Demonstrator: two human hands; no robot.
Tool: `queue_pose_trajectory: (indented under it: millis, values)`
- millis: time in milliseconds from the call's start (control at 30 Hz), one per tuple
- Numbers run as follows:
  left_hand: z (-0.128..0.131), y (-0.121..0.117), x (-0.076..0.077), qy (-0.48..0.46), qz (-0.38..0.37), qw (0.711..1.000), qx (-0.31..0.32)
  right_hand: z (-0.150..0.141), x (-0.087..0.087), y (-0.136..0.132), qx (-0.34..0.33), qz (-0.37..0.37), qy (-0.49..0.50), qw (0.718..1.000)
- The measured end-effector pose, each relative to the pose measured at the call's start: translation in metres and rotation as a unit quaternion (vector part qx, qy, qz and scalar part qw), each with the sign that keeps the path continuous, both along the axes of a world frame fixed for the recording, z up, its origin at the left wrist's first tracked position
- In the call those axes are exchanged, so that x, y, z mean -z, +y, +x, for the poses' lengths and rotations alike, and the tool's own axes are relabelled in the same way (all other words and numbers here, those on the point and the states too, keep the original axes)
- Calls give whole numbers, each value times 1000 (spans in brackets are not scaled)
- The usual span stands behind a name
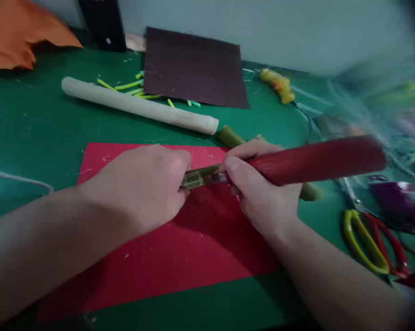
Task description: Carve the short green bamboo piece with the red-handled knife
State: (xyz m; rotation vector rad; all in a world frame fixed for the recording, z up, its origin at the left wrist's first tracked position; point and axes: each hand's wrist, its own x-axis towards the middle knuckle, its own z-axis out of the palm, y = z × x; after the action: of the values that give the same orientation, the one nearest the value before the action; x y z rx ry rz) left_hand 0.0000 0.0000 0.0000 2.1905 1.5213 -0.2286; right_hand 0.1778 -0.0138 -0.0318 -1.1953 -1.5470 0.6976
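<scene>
My left hand (150, 184) is closed round the left end of a narrow greenish strip (193, 179) with rectangular outlines marked on its face. My right hand (262, 193) grips a knife-like tool with a thick red handle (318, 161), its handle pointing right. A short metal blade (218, 178) lies against the strip between my two hands; its tip is blurred. Both hands are above a red sheet (180, 257) scattered with small pale shavings. Behind my right hand are green stalk-like pieces (231, 136), partly hidden.
A pale rod (138, 108) lies across the green table (24, 119). Beyond it is a dark brown sheet (193, 69) over yellow-green sticks. Yellow-and-red-handled scissors (366, 243), a yellow-handled tool (278, 85) and blurred clear plastic (366, 101) are at the right; orange paper (21, 32) is far left.
</scene>
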Motion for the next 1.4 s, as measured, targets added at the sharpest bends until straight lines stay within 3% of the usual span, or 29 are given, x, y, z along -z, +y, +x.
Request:
queue_pose_trajectory:
  millis: [300,533,700,1400]
  values:
    - [-1,-2,-1,-6,2,1000,4,-1,-3,3,-27,23,-18,999]
    - [0,-4,1,-13,-9,1000,-5,-1,4,3,-41,-41,65,996]
    - [-3,-4,3,-27,3,1000,-1,-3,6,4,-29,-45,113,992]
    - [-4,-1,6,-46,21,998,-26,-2,6,5,-36,-41,94,994]
